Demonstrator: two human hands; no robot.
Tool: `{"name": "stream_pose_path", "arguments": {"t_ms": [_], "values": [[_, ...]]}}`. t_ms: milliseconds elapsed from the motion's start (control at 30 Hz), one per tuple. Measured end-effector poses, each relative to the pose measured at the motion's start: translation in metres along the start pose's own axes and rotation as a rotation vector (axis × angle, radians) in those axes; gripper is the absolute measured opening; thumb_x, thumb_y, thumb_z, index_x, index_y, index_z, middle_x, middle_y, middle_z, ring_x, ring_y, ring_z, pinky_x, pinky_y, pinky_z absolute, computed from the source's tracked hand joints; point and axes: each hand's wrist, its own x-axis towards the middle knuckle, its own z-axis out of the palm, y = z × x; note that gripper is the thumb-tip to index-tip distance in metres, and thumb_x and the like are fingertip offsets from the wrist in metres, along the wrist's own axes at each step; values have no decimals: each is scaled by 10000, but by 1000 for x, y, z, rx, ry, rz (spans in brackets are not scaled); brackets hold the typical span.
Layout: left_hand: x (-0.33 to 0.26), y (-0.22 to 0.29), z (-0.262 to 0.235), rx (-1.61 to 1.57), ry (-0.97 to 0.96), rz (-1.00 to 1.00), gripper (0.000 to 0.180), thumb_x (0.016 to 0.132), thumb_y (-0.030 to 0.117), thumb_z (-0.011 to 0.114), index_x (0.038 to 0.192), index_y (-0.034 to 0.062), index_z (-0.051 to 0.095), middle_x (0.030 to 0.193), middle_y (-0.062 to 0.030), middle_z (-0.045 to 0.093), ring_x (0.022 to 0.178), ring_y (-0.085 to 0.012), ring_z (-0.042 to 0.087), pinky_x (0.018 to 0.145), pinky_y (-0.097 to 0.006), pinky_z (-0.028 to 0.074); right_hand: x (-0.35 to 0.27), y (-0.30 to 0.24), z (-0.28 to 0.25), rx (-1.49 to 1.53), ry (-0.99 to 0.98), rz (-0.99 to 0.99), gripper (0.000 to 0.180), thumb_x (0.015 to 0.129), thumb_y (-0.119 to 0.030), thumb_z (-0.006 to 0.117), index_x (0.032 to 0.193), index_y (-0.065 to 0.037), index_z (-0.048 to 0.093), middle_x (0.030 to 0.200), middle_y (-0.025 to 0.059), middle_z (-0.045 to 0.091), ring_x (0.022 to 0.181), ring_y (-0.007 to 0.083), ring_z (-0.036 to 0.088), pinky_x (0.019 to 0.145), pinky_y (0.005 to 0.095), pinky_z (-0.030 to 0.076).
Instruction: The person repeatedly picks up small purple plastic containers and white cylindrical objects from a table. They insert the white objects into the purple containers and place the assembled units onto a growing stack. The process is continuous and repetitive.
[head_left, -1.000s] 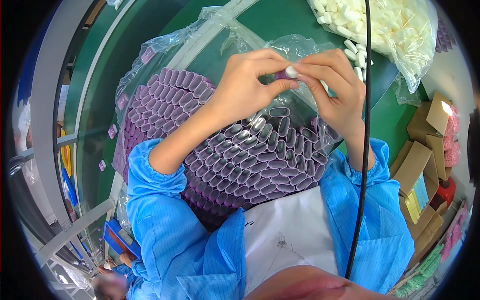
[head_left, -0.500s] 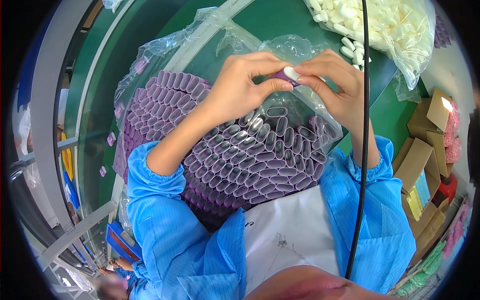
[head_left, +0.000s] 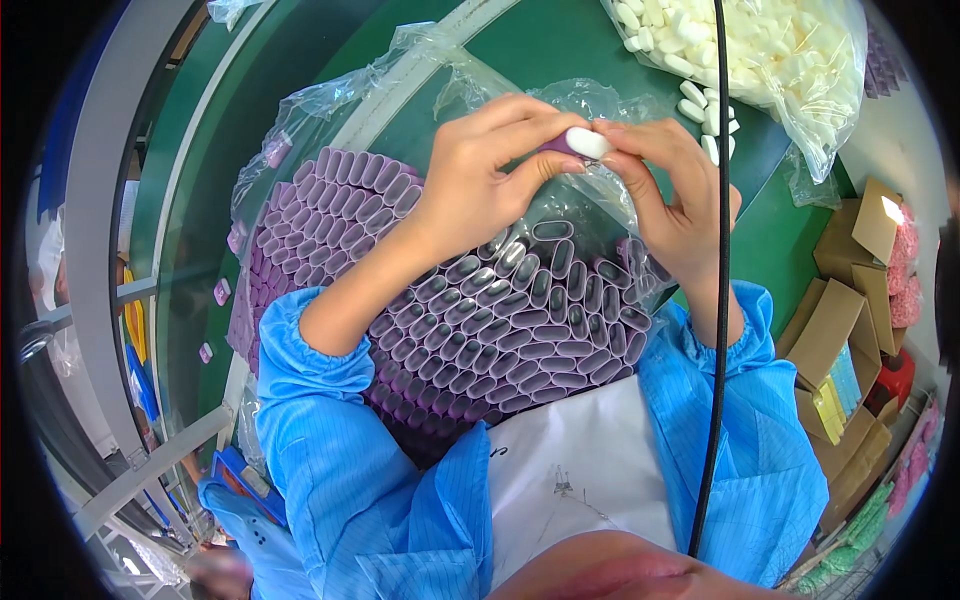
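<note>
Above the far edge of the purple pieces, my two hands meet fingertip to fingertip. My left hand (head_left: 485, 165) is closed, pinching a small purple oval shell (head_left: 560, 145) between thumb and fingers. A smooth white oval piece (head_left: 588, 142) sits at the shell's right end, and how deep it reaches inside is hidden. My right hand (head_left: 675, 185) is closed at the white piece, its thumb and forefinger on the outer end. Below my hands, many hollow purple oval shells (head_left: 510, 330) stand packed upright in rows, openings up, with clear plastic film (head_left: 600, 200) around their far side.
A clear bag of white oval pieces (head_left: 760, 70) lies at the far right, several loose ones (head_left: 715, 115) beside it on the green table (head_left: 785, 225). A black cable (head_left: 722, 300) hangs across the right side. Open cardboard boxes (head_left: 835, 320) stand right. Another person (head_left: 260, 540) is lower left.
The white piece shows more of its face, and my right fingers have shifted to its outer end. The person at the lower left has moved.
</note>
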Motion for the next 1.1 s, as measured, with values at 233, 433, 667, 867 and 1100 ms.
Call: {"name": "stream_pose_path", "arguments": {"t_ms": [233,433,667,867,1100], "values": [[-1,-6,1,168,105,207,315,680,12,754,988,20,691,905,-81,671,783,-217,633,661,-297,503,-3,-7,5,109,27,119,132,755,54,691,871,12,646,906,127,692,770,217,653,650,286,515],[0,-4,1,168,109,241,318,673,15,752,985,24,692,905,-77,671,786,-218,631,678,-306,503,-1,-9,3,176,0,205,105,799,27,670,895,13,630,955,128,666,822,207,651,703,294,521],[1,-1,3,82,76,169,289,682,35,748,965,52,694,884,-64,657,767,-227,617,658,-313,503,0,-7,-2,658,-46,529,231,852,3,650,1054,56,553,1013,102,594,902,151,607,844,282,480],[3,1,0,87,15,139,292,700,35,740,987,36,687,927,-79,655,813,-230,625,689,-309,507,10,-5,5,501,-91,444,211,823,-39,696,997,33,600,941,91,607,825,138,610,732,253,487],[12,2,-31,222,-141,-24,252,760,41,693,1011,20,677,968,-92,640,881,-215,618,780,-308,489,10,21,-14,214,-21,423,193,838,-98,686,992,5,634,889,62,643,770,104,609,687,238,482]]}}
